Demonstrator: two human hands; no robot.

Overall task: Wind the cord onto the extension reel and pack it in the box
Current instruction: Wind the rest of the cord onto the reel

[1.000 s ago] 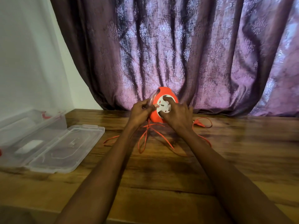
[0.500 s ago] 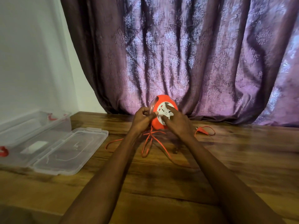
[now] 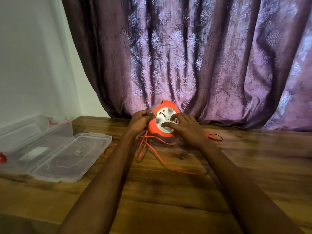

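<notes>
Left hand (image 3: 141, 120) curled tight on the reel (image 3: 163, 121) rim, right hand (image 3: 187, 128) fingers spread flat on its face; loose cord (image 3: 152, 149) could knot or snag while winding.

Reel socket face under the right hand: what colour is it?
White, set in the orange reel, with small red and dark marks; the socket face shows in the head view.

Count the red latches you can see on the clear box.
2: one red latch at the box's near left end, one at its far end. Others may be hidden.
</notes>
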